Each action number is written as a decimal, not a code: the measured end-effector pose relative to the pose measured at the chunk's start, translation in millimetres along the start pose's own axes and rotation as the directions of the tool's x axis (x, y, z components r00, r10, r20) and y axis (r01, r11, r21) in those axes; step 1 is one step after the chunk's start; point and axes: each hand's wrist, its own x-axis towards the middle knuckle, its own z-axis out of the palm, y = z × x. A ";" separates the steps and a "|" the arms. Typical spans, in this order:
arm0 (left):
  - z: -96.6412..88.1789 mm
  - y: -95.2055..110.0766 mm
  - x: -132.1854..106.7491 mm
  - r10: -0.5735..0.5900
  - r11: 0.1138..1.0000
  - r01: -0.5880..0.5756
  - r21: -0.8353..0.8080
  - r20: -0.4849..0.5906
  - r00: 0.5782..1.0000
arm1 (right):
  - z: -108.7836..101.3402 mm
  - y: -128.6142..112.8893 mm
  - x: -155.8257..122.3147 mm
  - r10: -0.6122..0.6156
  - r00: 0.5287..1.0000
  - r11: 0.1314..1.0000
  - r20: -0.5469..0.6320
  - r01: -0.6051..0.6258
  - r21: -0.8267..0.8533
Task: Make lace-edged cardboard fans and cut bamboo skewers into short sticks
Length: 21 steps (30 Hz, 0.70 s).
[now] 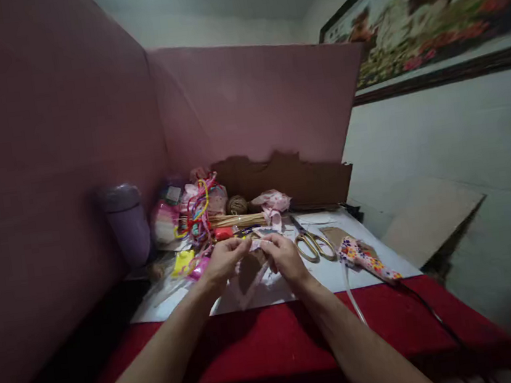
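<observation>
My left hand [223,259] and my right hand [284,256] meet over the white sheet [376,263], fingers pinched together on a small pale pink strip of ribbon or fabric [256,245] stretched between them. A loose pale band [251,285] trails down from the hands onto the sheet. Gold-handled scissors [311,243] lie just right of my right hand. A floral patterned fabric piece [366,257] lies further right.
Craft clutter sits at the back: coloured cords [199,211], wooden sticks [235,220], a twine ball [236,204], pink fabric [272,202], brown cardboard [291,178]. A purple lidded jar [126,223] stands left. Pink partition walls [45,149] enclose the red-covered table [274,344]. A dark cable [425,307] runs right.
</observation>
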 end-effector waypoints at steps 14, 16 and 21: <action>-7.8 -0.2 5.1 -0.224 0.952 0.215 -0.220 -0.016 0.974 | -9.6 17.3 13.8 -0.049 0.962 0.999 -0.270 0.053 0.008; -8.2 -1.0 5.0 -0.220 0.947 0.214 -0.241 0.000 0.975 | -10.4 18.4 14.7 -0.082 0.956 0.997 -0.282 0.081 -0.016; -4.8 4.9 1.8 -0.262 0.894 0.245 -0.374 0.007 0.965 | -9.1 16.0 11.8 -0.032 0.973 0.997 -0.228 0.046 0.058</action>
